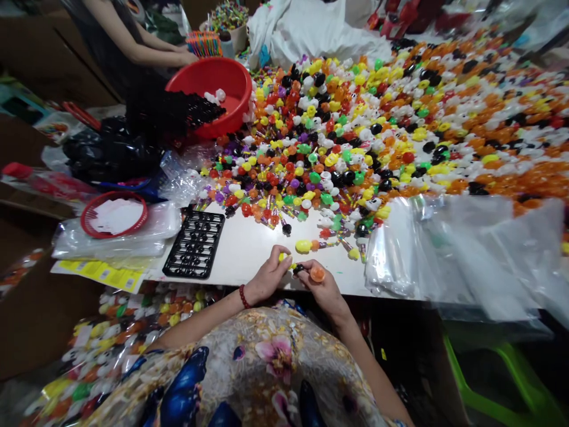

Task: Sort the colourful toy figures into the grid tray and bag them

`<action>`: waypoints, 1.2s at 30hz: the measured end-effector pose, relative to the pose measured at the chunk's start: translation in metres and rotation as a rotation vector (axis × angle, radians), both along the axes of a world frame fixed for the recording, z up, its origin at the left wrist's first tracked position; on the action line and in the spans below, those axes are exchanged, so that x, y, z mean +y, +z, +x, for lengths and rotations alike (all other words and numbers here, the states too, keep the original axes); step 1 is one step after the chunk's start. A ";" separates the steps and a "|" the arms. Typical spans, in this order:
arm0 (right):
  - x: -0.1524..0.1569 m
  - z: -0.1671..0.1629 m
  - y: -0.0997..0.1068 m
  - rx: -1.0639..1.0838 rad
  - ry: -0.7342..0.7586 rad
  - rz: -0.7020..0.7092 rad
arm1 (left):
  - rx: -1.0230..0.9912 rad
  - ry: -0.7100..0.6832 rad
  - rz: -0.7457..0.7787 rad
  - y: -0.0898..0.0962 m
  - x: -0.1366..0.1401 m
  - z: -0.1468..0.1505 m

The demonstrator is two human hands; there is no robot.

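Observation:
At the table's front edge, my left hand [268,276] pinches a small yellow plastic piece [283,257] between thumb and fingers. Close beside it, my right hand [326,293] is closed around a small black piece [298,268] and an orange plastic piece [317,273]. The yellow and black pieces meet or nearly meet between my fingertips; I cannot tell if they are joined. Just beyond my hands lies a yellow-and-orange figure [304,245] with a patterned stem. Past it spreads a heap of small coloured plastic figures [320,160].
A black plastic rack [194,244] lies left of my hands, near a red basket [142,219] holding white paper cards. Clear plastic bags [395,255] lie at right. Farther back stands a red tub [240,89], with a co-worker's arms [146,47] behind. A green stool [502,379] is below right.

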State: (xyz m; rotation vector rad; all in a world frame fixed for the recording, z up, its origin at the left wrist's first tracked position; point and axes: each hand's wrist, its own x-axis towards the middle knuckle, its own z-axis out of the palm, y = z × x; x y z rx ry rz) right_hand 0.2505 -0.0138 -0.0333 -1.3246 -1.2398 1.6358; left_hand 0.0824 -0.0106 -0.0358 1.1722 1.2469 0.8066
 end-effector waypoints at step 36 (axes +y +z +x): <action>0.019 0.019 -0.024 -0.441 -0.296 0.443 | 0.303 0.457 0.237 -0.022 0.045 -0.038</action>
